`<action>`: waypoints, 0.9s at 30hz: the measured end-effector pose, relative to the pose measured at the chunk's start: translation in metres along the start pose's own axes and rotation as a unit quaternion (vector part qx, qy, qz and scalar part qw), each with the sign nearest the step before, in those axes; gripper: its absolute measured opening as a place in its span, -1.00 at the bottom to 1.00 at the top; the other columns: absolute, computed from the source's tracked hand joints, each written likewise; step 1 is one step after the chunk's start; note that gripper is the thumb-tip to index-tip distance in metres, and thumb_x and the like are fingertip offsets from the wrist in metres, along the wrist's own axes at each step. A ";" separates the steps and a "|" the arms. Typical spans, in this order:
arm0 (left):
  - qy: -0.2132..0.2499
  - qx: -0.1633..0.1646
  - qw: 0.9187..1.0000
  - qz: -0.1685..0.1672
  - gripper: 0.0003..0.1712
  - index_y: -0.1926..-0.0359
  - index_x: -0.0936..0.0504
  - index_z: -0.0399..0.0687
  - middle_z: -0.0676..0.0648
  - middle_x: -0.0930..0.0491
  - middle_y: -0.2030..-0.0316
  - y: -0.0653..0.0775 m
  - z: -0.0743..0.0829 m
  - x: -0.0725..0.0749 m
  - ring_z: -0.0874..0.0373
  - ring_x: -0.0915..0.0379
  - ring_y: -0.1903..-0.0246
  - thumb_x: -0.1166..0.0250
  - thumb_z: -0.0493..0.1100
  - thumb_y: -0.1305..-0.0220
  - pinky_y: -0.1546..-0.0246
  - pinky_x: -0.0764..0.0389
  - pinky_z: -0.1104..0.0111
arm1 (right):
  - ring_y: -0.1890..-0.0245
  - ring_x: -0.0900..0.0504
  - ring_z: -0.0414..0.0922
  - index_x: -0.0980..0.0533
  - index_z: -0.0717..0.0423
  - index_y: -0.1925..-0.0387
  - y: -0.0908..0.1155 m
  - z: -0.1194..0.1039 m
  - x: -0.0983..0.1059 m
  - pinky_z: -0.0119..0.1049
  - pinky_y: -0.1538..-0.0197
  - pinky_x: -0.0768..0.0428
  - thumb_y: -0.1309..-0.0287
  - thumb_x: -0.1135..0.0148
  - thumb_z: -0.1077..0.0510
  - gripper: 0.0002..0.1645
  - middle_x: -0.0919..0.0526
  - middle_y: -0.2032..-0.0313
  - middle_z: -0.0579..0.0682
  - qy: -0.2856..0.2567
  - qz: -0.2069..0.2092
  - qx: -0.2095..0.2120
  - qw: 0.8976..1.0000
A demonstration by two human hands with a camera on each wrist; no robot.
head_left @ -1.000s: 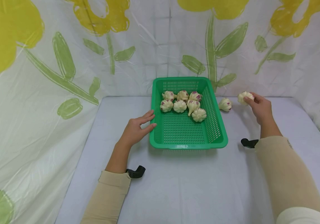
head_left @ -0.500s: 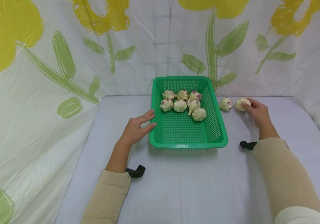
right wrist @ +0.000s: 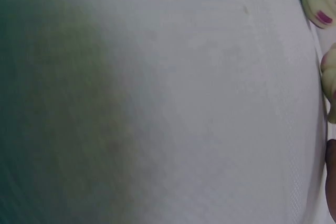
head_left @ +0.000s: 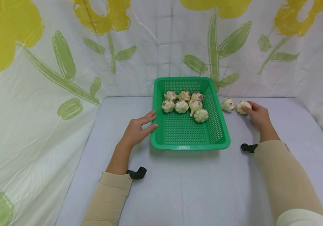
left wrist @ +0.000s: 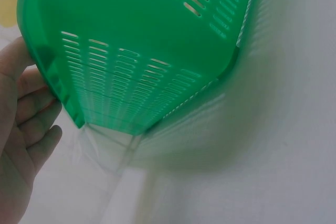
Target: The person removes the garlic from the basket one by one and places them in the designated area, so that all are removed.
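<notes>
A: What is the right hand [head_left: 259,116] holding?

B: A cream-white, ribbed garlic bulb [head_left: 242,107], with thumb and fingers clamped on it. It is at the back right of the white-covered table [head_left: 195,185]; whether it bears on the surface, I cannot tell.

A: Anything next to it?

B: A second loose bulb, cream with purple streaks [head_left: 228,105], lies just beside it, between the held one and a rectangular green plastic basket [head_left: 187,147] (its neck points towards the basket).

A: And the left hand [head_left: 135,131]?

B: At the basket's left side, thumb and fingers apart, the tips touching the rim.

A: What does the basket hold?

B: Seven cream-and-purple garlic bulbs [head_left: 182,107], grouped towards the back: three along the far end, three in front of those, and one nearer, to the right.

A: What else shows?

B: Beige sleeves [head_left: 112,191] on both forearms, a small black fitting [head_left: 138,173] at each wrist, and behind the table a whitish sheet [head_left: 141,80] with big yellow flowers and green leaves.
</notes>
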State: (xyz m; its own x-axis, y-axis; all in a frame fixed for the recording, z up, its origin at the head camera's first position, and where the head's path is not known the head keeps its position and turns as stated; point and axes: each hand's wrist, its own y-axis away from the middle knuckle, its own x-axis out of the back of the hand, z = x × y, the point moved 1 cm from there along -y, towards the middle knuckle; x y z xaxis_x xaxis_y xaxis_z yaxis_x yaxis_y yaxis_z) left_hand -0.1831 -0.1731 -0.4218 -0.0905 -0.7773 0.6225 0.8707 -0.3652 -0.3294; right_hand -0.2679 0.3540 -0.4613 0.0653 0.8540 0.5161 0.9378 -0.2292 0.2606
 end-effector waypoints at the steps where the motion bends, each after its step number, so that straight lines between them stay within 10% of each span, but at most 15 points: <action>1: 0.001 0.001 1.000 0.000 -0.44 -0.27 -0.54 -0.12 0.04 -0.41 -0.34 0.000 0.000 0.000 0.13 -0.36 -0.33 -0.35 -0.02 -0.30 -0.28 -0.45 0.15 | -0.45 -0.14 -0.05 -0.11 -0.01 -0.52 0.000 0.000 -0.001 -0.05 -0.50 -0.15 -0.12 -0.15 -0.48 0.10 -0.12 -0.51 0.09 0.001 0.001 0.004 1.000; 27: -0.009 0.001 1.000 -0.001 -0.44 -0.27 -0.53 -0.09 0.03 -0.41 -0.34 0.000 0.000 0.000 0.14 -0.36 -0.33 -0.34 -0.02 -0.30 -0.28 -0.45 0.15 | -0.54 0.00 0.00 -0.06 -0.12 -0.53 -0.002 0.002 -0.012 -0.04 -0.53 -0.05 -0.09 -0.16 -0.50 0.11 -0.03 -0.53 -0.01 -0.009 0.021 -0.019 1.000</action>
State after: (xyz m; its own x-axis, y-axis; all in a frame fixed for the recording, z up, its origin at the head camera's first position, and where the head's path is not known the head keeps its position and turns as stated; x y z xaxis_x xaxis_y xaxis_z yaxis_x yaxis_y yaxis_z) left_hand -0.1833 -0.1728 -0.4221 -0.0833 -0.7680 0.6350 0.8715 -0.3651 -0.3273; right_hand -0.2702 0.3455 -0.4693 0.1106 0.8517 0.5122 0.9203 -0.2823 0.2707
